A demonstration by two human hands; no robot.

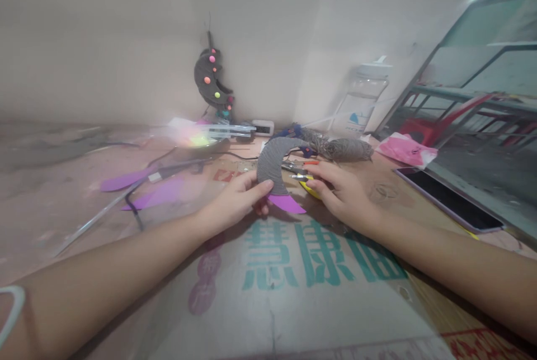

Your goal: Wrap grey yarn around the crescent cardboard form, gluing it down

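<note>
My left hand [241, 195] grips the lower part of a crescent wrapped in grey yarn [271, 165], thumb on its front. A bare purple tip [287, 203] sticks out below the wrapping. The crescent's upper end curves to the right. To the right, my right hand [342, 192] reaches over the cardboard with thumb and index finger apart. Its fingertips are by small metal tools [298, 176] with orange and yellow parts; whether they touch is unclear. Behind the crescent lies a bundle of grey yarn [346, 149].
A grey crescent ornament with colored pompoms [207, 77] hangs on the wall. A clear bottle [364, 97], a pink packet [406, 149] and a phone [448, 198] stand or lie at the right. Purple pieces [155, 192] and glue sticks [229, 131] lie left of center. Printed cardboard [235, 315] covers the front.
</note>
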